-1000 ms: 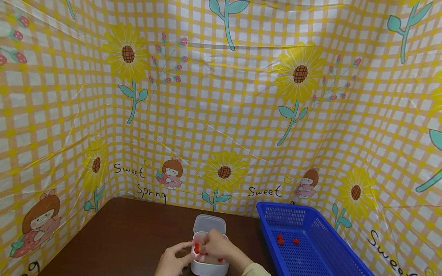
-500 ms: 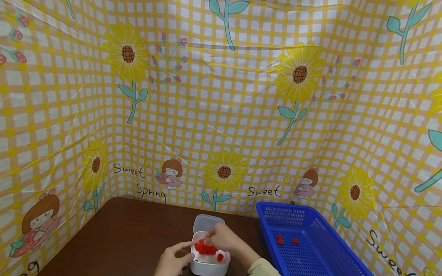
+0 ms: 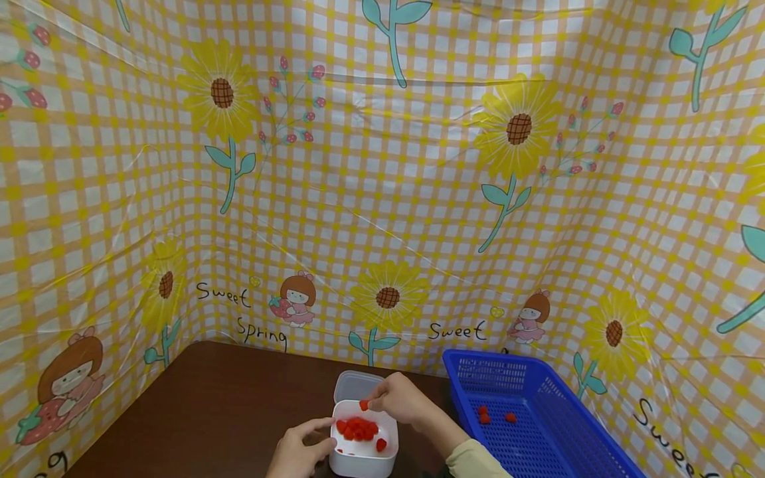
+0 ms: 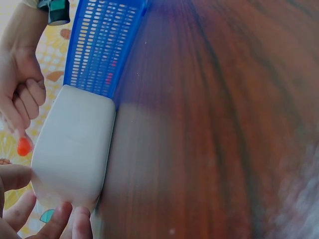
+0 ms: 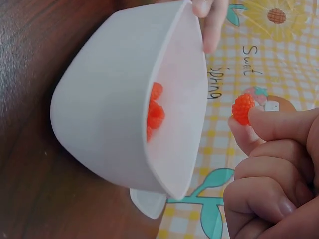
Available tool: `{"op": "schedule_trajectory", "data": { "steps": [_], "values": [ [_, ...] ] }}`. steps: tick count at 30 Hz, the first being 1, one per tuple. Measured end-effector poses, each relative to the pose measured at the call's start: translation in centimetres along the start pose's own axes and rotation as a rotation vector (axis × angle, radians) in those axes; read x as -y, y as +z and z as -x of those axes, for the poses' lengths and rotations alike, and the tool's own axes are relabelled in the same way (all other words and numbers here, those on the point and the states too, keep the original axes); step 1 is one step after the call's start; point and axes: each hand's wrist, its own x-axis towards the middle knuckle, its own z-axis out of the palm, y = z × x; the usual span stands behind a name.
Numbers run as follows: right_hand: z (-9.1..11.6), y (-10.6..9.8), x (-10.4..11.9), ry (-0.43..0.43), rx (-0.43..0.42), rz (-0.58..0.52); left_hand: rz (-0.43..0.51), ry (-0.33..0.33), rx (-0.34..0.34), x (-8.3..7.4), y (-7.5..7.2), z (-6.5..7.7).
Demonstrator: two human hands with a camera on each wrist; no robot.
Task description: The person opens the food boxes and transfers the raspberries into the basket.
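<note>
The right hand (image 3: 400,401) pinches one red, bumpy, rounded berry (image 5: 242,108) between thumb and index fingertip; the remaining fingers are curled toward the palm. The berry is above the far rim of a white, rounded-corner container (image 3: 361,467); its long axis cannot be determined. The container stands upright on the dark brown wood-grain counter (image 3: 257,392), opening upward, with a pile of red berries (image 3: 358,429) inside. The left hand (image 3: 297,451), thumb and index finger spread, touches the container's left side.

Here's the right hand (image 3: 396,399), a pale yellow sleeve (image 3: 478,459) behind it, and a dark green-and-black block (image 4: 59,12) beside that sleeve!
</note>
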Motion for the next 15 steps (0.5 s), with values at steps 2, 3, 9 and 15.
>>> {"op": "schedule_trajectory", "data": {
  "steps": [2,3,9,15],
  "values": [
    [0.1,-0.4,-0.1,-0.010,-0.006,0.010,-0.002,-0.010,0.001,-0.1,0.0,0.0],
    [0.1,-0.6,-0.1,-0.007,-0.011,0.012,-0.002,-0.015,0.001,-0.1,0.0,0.0],
    [0.5,-2.0,0.1,0.023,-0.039,0.008,0.004,-0.031,0.002,-0.3,0.0,0.0],
    [0.8,-3.6,0.4,0.015,-0.065,0.054,0.015,-0.030,0.001,-0.2,0.0,0.1]
  ]
}}
